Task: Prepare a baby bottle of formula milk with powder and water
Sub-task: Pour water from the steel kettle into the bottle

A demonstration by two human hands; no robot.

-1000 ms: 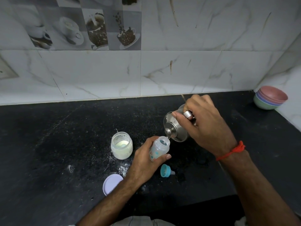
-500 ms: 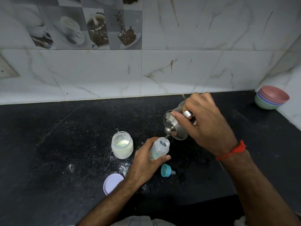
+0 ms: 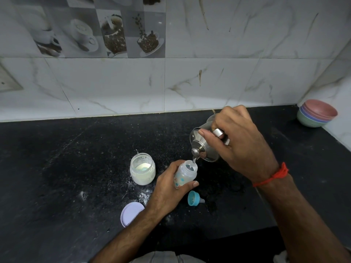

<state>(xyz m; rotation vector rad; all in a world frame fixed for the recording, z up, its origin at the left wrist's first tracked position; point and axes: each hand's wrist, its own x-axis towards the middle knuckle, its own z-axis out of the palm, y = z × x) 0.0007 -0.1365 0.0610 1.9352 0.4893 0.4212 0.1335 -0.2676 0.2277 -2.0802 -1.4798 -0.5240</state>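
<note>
A small clear baby bottle [image 3: 187, 174] with coloured prints stands open on the black counter [image 3: 76, 168]. My left hand [image 3: 168, 188] wraps around it. My right hand [image 3: 237, 141] holds a steel lidded kettle [image 3: 204, 149] tilted over the bottle, its spout at the bottle's mouth with a thin stream of water. An open glass jar of white powder [image 3: 142, 168] stands just left of the bottle. The teal bottle cap with teat [image 3: 194, 198] lies on its side to the right of my left wrist.
The jar's lilac lid [image 3: 131, 213] lies flat by my left forearm. Spilled powder dusts the counter around the jar. A stack of pastel bowls [image 3: 316, 115] sits in the far right corner. A tiled wall [image 3: 171, 82] runs along the counter's back.
The kettle stays tilted over the bottle with water running in. Both hands hold nearly the same pose.
</note>
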